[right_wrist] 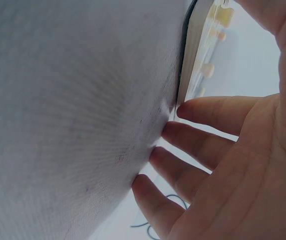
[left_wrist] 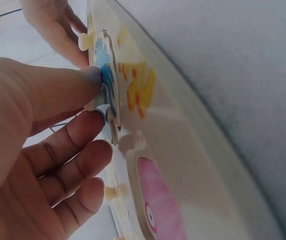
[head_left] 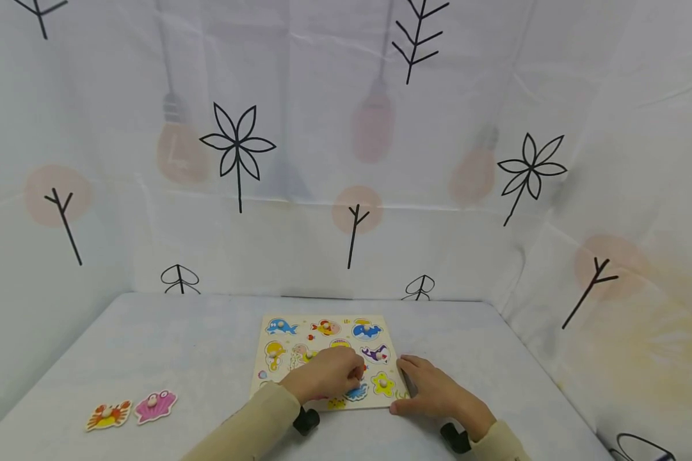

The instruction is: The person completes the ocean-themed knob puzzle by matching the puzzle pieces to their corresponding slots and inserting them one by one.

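A wooden peg puzzle board point(head_left: 400, 404) with sea-animal pieces lies on the white table. My left hand point(head_left: 329, 374) reaches over its front part. In the left wrist view, the thumb point(left_wrist: 70, 85) and forefinger pinch a blue puzzle piece point(left_wrist: 105, 75), which lies at its spot on the board, slightly tilted; its knob is hidden by the fingers. Just in front is a pink shape point(left_wrist: 158, 195) with a printed eye, in an outlined recess. My right hand point(head_left: 434, 390) rests at the board's right edge, fingers spread and fairly straight, fingertips point(right_wrist: 185, 109) on the tabletop.
A crab piece point(head_left: 108, 415) and a pink shell-like piece point(head_left: 155, 406) lie on the table to the left. A yellow star piece point(head_left: 383, 384) sits near the board's right edge. White patterned cloth point(head_left: 299, 243) hangs behind and at both sides.
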Action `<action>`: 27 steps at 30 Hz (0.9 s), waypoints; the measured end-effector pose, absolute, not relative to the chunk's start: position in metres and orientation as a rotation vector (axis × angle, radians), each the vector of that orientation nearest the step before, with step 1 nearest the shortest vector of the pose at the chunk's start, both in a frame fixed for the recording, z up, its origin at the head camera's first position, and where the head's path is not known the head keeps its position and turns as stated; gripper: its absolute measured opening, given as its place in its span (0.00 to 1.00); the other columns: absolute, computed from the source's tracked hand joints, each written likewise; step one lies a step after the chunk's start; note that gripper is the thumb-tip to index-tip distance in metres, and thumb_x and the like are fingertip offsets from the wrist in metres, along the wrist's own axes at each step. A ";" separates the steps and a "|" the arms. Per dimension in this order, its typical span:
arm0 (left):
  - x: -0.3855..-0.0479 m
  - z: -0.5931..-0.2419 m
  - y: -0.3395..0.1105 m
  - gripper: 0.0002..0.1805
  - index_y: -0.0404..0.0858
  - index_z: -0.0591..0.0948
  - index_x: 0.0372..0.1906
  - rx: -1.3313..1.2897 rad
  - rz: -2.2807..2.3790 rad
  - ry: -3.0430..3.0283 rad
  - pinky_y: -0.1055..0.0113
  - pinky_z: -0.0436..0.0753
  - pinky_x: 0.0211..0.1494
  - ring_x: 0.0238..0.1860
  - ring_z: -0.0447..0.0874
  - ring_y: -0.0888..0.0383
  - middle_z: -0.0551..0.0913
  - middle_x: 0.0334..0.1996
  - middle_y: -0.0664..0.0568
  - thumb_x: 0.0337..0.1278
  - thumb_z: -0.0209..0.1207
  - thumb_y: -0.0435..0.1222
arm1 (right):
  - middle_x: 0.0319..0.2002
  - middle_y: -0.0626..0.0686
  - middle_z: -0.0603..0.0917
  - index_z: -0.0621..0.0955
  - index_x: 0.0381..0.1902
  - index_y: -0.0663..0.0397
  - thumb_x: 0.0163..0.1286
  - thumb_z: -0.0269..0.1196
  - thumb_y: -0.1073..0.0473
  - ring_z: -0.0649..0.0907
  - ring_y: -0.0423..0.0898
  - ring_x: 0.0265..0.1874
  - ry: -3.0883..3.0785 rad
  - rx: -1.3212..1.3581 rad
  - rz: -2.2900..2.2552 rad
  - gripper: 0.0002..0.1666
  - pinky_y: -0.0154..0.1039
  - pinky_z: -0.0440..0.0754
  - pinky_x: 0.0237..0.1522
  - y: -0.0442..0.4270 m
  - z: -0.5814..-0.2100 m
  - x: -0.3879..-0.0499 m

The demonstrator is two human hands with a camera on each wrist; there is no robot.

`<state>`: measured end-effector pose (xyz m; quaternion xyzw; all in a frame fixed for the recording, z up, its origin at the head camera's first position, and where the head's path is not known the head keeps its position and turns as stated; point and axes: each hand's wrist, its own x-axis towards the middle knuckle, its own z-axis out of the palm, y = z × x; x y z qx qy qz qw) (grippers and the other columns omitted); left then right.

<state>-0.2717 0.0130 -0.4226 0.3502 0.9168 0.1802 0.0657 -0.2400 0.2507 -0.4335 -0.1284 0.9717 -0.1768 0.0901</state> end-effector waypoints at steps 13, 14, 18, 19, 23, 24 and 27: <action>-0.272 -0.425 0.013 0.08 0.51 0.78 0.25 1.063 0.521 2.767 0.71 0.70 0.34 0.28 0.70 0.66 0.73 0.23 0.64 0.57 0.64 0.40 | 0.68 0.58 0.65 0.68 0.67 0.56 0.43 0.71 0.28 0.64 0.59 0.67 2.890 -0.354 -0.524 0.60 0.59 0.62 0.62 0.250 -0.435 -0.241; -0.272 -0.425 0.013 0.08 0.51 0.78 0.25 1.062 0.523 2.767 0.71 0.70 0.34 0.28 0.70 0.66 0.73 0.23 0.64 0.57 0.64 0.40 | 0.68 0.58 0.65 0.68 0.67 0.56 0.43 0.71 0.28 0.64 0.59 0.67 2.888 -0.352 -0.527 0.60 0.60 0.62 0.62 0.250 -0.434 -0.241; -0.272 -0.425 0.012 0.06 0.50 0.79 0.27 1.059 0.531 2.768 0.71 0.70 0.34 0.28 0.70 0.66 0.73 0.23 0.64 0.57 0.64 0.41 | 0.68 0.58 0.65 0.68 0.67 0.56 0.43 0.71 0.29 0.64 0.59 0.67 2.883 -0.351 -0.532 0.60 0.60 0.62 0.62 0.249 -0.433 -0.241; -0.272 -0.425 0.011 0.05 0.50 0.79 0.28 1.059 0.526 2.773 0.71 0.71 0.34 0.28 0.70 0.66 0.73 0.24 0.64 0.57 0.64 0.41 | 0.68 0.58 0.65 0.68 0.67 0.56 0.43 0.71 0.29 0.64 0.59 0.67 2.882 -0.349 -0.533 0.60 0.60 0.62 0.62 0.249 -0.433 -0.241; -0.269 -0.423 0.006 0.05 0.50 0.80 0.34 1.051 0.493 2.818 0.71 0.72 0.36 0.29 0.70 0.66 0.73 0.27 0.65 0.56 0.64 0.44 | 0.68 0.58 0.65 0.68 0.67 0.57 0.43 0.71 0.29 0.64 0.60 0.67 2.879 -0.348 -0.532 0.60 0.60 0.62 0.62 0.250 -0.434 -0.241; -0.268 -0.422 0.004 0.06 0.50 0.80 0.35 1.050 0.482 2.830 0.70 0.72 0.37 0.30 0.70 0.66 0.73 0.27 0.65 0.56 0.64 0.45 | 0.68 0.58 0.65 0.68 0.67 0.57 0.43 0.71 0.29 0.64 0.60 0.67 2.879 -0.345 -0.531 0.60 0.61 0.62 0.62 0.250 -0.434 -0.241; -0.265 -0.420 -0.004 0.07 0.51 0.80 0.36 1.062 0.454 2.867 0.70 0.73 0.37 0.30 0.69 0.66 0.73 0.28 0.65 0.56 0.64 0.46 | 0.68 0.58 0.65 0.68 0.67 0.56 0.42 0.71 0.28 0.64 0.60 0.67 2.884 -0.338 -0.524 0.60 0.60 0.62 0.62 0.251 -0.435 -0.242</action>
